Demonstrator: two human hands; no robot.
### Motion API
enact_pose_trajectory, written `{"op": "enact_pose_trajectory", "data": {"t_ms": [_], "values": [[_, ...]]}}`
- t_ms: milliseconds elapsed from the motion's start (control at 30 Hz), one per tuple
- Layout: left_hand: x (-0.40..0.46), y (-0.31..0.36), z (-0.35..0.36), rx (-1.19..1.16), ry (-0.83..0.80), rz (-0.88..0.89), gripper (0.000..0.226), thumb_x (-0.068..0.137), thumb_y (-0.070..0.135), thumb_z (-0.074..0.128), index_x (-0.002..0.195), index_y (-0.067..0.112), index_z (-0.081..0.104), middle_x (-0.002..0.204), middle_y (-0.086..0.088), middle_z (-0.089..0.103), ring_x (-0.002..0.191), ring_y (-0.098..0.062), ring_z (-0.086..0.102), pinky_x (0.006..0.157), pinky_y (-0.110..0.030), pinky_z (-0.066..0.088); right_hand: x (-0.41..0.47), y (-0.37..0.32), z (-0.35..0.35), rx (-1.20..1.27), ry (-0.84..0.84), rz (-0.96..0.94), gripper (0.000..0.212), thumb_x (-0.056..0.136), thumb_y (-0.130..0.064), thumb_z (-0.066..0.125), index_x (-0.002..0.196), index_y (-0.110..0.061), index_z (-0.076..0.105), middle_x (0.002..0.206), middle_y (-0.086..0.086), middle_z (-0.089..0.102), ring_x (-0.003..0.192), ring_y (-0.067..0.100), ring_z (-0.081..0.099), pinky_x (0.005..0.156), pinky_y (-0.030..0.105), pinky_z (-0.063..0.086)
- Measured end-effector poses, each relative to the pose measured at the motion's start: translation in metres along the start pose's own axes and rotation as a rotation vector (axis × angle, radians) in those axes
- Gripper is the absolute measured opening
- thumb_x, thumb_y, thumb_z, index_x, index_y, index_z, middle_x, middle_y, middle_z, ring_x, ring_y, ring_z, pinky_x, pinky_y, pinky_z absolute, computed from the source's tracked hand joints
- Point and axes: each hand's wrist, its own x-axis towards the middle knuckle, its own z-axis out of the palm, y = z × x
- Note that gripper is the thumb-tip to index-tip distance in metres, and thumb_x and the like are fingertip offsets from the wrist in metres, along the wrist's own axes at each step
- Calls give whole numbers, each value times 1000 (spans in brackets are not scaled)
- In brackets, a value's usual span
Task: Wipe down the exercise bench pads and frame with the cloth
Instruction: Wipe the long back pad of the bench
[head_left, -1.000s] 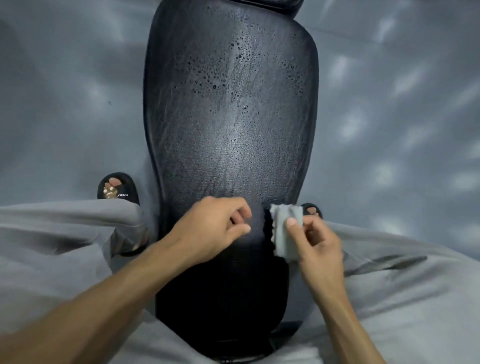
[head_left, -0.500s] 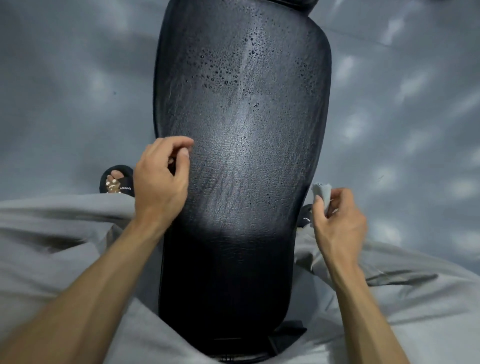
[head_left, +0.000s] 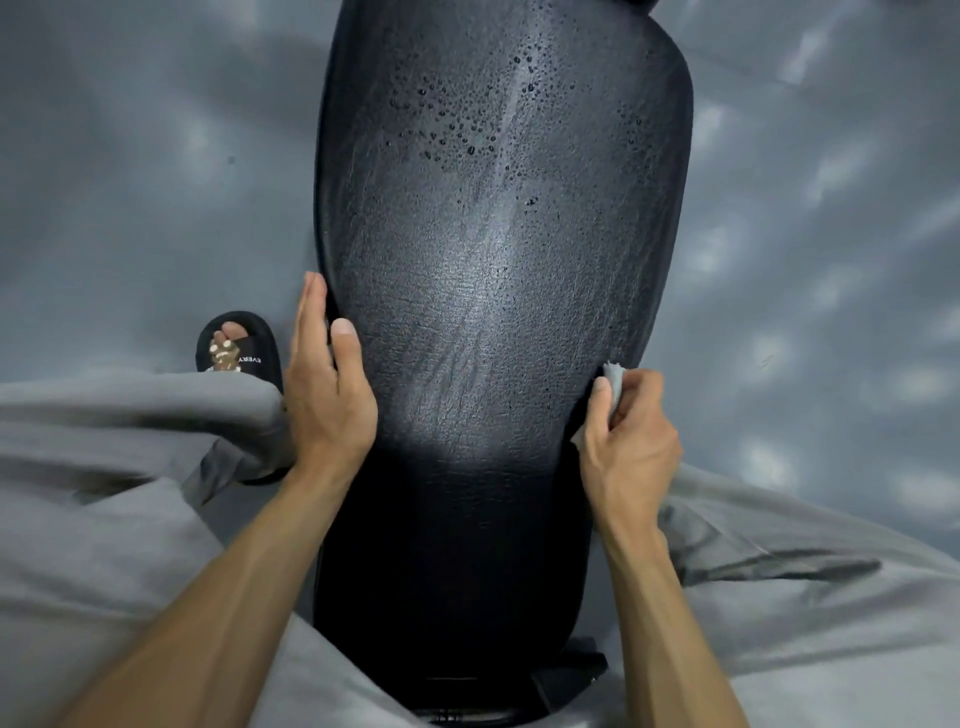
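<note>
A long black bench pad (head_left: 493, 260) runs up the middle of the head view, with water droplets beaded on its far half. My left hand (head_left: 324, 384) rests on the pad's left edge with straight fingers down the side and the thumb on top. My right hand (head_left: 628, 426) grips a small pale grey cloth (head_left: 614, 376) against the pad's right edge. Most of the cloth is hidden inside the fingers.
My legs in grey trousers (head_left: 130, 493) straddle the bench on both sides. A foot in a black slide sandal (head_left: 239, 348) stands on the grey floor (head_left: 130, 182) left of the pad. A black frame part (head_left: 566, 675) shows under the pad's near end.
My left hand has gone from curled on the pad's left side to straight fingers down its edge, slightly lower. My right hand with the cloth has moved in against the pad's right edge.
</note>
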Motion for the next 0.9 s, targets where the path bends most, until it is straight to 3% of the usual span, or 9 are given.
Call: {"op": "enact_pose_trajectory", "data": {"t_ms": [133,267,500,633,733,800,900], "values": [[1,-1,0,-10,-4,-8,52,108,27,32,158,11,35,162,-2,39,150,-10,33,124,-30,25,-11,-46,19,22,-56,-71,21,104,-40,49,105,-19,49,86,13,71,78,43,65,66,45,41],[1,-2,1,-11,13,-22,51,109,26,33,158,12,36,162,-1,40,149,-9,35,123,-32,26,-16,-73,29,-29,-174,-239,17,104,-41,48,106,-24,48,94,7,71,79,41,66,64,43,44],[0,-1,1,11,24,-23,50,110,28,32,158,17,36,160,2,42,148,-10,37,121,-32,29,4,-18,5,-27,32,25,24,102,-42,49,111,-19,51,93,18,72,83,47,65,72,47,45],[1,0,2,3,30,-25,49,110,27,33,157,16,37,160,1,43,147,-11,38,120,-29,29,-12,-73,33,5,-88,-102,20,105,-39,48,108,-19,50,92,11,71,79,41,66,63,38,31],[1,0,2,6,39,-26,49,110,26,33,157,15,38,159,0,44,146,-12,39,120,-26,29,-19,-97,39,-12,-204,-252,18,105,-41,46,108,-23,49,96,3,71,80,39,67,62,38,32],[2,-1,3,-2,43,-36,48,110,25,33,156,16,39,158,0,45,146,-12,40,120,-27,29,-12,-82,27,-37,-174,-240,16,105,-43,47,110,-28,48,98,3,73,83,38,68,64,40,41],[3,-2,3,-17,37,-36,48,110,27,33,156,16,39,158,1,46,146,-10,40,120,-32,31,6,-37,7,-48,-44,-60,17,104,-42,49,112,-28,48,98,12,73,87,42,67,71,45,46]]}}
